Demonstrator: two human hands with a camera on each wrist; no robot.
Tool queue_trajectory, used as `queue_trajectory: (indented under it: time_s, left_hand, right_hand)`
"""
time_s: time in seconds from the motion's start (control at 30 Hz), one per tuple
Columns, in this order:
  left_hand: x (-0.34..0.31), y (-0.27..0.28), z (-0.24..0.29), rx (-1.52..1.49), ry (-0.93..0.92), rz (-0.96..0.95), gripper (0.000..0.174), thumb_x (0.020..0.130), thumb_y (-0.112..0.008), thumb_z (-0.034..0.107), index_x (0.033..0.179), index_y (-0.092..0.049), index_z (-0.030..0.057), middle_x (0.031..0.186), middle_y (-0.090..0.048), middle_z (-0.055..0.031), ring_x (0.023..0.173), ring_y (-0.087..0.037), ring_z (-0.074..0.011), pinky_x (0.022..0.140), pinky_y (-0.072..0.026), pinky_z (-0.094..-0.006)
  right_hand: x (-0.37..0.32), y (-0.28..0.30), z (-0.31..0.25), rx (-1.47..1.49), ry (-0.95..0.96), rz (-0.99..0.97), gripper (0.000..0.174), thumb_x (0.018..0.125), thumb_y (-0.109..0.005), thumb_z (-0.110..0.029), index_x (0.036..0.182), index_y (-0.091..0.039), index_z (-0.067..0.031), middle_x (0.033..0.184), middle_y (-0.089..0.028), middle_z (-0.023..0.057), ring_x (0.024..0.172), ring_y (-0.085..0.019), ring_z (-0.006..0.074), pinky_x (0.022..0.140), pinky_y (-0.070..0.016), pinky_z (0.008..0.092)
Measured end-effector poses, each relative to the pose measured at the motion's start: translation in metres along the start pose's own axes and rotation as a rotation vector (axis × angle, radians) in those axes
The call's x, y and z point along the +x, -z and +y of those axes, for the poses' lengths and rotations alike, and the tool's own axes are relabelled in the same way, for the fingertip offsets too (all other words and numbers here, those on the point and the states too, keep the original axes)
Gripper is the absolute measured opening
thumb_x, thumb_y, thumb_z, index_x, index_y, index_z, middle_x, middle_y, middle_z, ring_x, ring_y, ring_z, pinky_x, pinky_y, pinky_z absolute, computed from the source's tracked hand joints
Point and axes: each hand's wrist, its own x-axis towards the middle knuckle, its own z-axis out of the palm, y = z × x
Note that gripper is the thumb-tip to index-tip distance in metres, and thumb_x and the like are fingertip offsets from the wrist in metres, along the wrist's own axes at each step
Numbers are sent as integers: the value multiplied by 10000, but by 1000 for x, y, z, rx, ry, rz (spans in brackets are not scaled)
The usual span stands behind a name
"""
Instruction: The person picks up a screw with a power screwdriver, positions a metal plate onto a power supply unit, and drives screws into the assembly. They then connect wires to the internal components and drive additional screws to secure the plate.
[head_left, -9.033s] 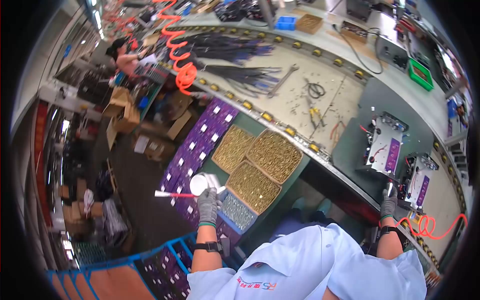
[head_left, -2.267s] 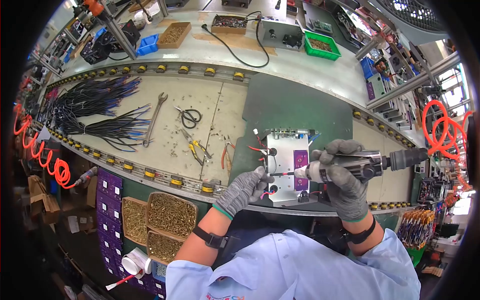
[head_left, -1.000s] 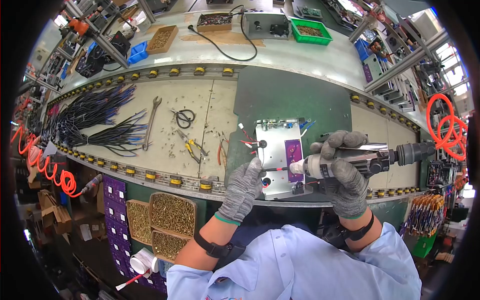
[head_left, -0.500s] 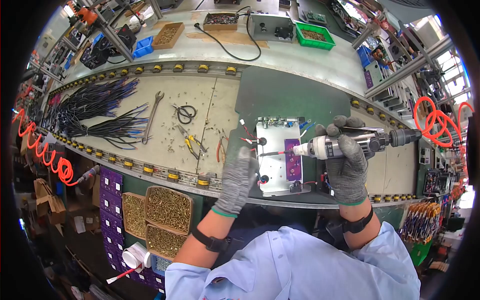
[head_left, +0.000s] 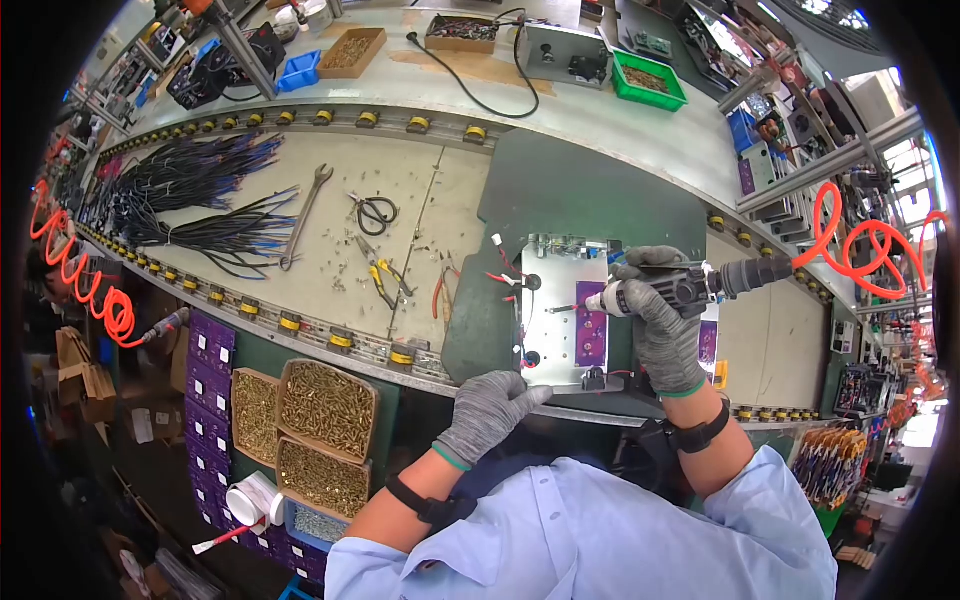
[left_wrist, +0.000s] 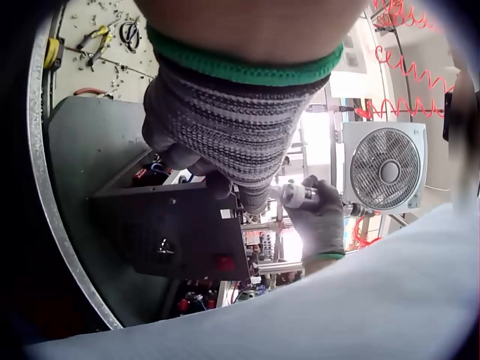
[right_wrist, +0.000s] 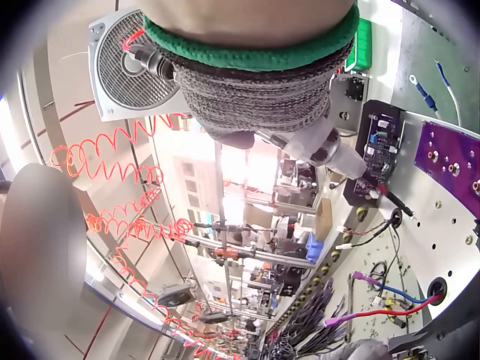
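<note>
In the head view my right hand grips a pneumatic screwdriver, its fingers curled round the body. The driver's thin dark bit points at the drilled plate of a metal chassis, close over its holes. A purple circuit board lies on that plate. My left hand is at the chassis's front left corner. In the left wrist view its fingers hook over the top edge of the dark chassis wall, with the thumb on the outer side.
A second chassis with a purple board stands right of the first. Pliers, scissors and a wrench lie left. Screw bins and a tipped white jar sit at front left. An orange air hose trails from the driver.
From over the left side of the plate, near the bit, my left hand has come back to the chassis's front corner. Nine seconds ago it was at the white jar. The driver's bit stays over the plate.
</note>
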Motion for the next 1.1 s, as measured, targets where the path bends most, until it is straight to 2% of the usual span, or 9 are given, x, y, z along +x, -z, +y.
queue_trajectory:
  time_s: [0.27, 0.5, 0.6, 0.67, 0.7, 0.73, 0.8, 1.07, 1.1]
  left_hand:
    - [8, -7, -11, 176, -260, 203, 509, 799, -779, 556, 693, -692, 66, 676, -626, -125, 655, -654, -296, 627, -508, -422]
    - [6, -9, -11, 134, -219, 203, 561, 803, -732, 627, 669, -673, 86, 706, -635, -122, 692, -659, -309, 645, -515, -434]
    - [4, -12, -14, 113, -234, 237, 511, 818, -782, 537, 734, -665, 47, 653, -622, -84, 639, -656, -265, 637, -514, -422]
    - [4, -14, -22, -445, -42, 281, 433, 860, -785, 450, 888, -682, 29, 759, -669, -85, 675, -664, -207, 612, -519, -374]
    - [8, 9, -35, -993, 299, -169, 377, 927, -732, 330, 1091, -664, -3, 934, -696, -124, 751, -670, -158, 580, -518, -307]
    - [2, 16, -40, -989, 296, -161, 377, 927, -732, 330, 1091, -664, -3, 934, -696, -124, 751, -670, -158, 580, -518, -307]
    - [-10, 22, -45, -1568, 353, -213, 348, 974, -663, 246, 1207, -631, -11, 1025, -695, -151, 764, -673, -145, 535, -500, -244]
    - [-22, 26, -33, -1320, 137, -173, 246, 1017, -627, 161, 1214, -620, 13, 979, -721, -136, 688, -670, -141, 499, -496, -232]
    - [-23, 26, -33, -1304, 139, -158, 221, 1013, -636, 145, 1196, -631, 22, 978, -724, -139, 689, -670, -136, 499, -495, -228]
  right_hand:
    - [2, -17, -3, -15, -42, -69, 398, 860, -777, -25, 1216, -599, 0, 1072, -679, 119, 928, -682, 164, 850, -603, 337]
    - [-5, -24, 9, -212, -65, -283, 336, 885, -701, 54, 1169, -565, -64, 1133, -639, 51, 1045, -633, 116, 942, -542, 284]
    - [-7, -27, 16, -253, -28, -314, 331, 879, -680, 76, 1155, -562, -64, 1114, -624, 42, 1028, -620, 111, 946, -528, 281]
    - [-11, -29, 19, -238, -22, -302, 335, 873, -669, 89, 1151, -568, -67, 1098, -615, 35, 1005, -614, 106, 948, -519, 279]
    - [-14, -29, 21, -210, -18, -285, 333, 873, -669, 87, 1151, -569, -67, 1107, -615, 35, 1009, -613, 106, 947, -518, 277]
    - [-17, -28, 23, -181, -17, -266, 331, 874, -670, 85, 1151, -571, -67, 1116, -615, 36, 1012, -611, 105, 945, -517, 276]
    - [-20, -29, 24, -196, 8, -290, 343, 878, -667, 79, 1173, -573, -68, 1129, -615, 34, 1022, -610, 103, 954, -515, 282]
    - [-16, -32, -6, -253, -1, -277, 322, 892, -726, -5, 1192, -624, -63, 1150, -649, 33, 1056, -631, 134, 953, -526, 299]
    - [-17, -31, -17, -250, 24, -246, 328, 888, -758, -63, 1189, -629, -63, 1146, -679, 80, 1019, -662, 152, 932, -566, 327]
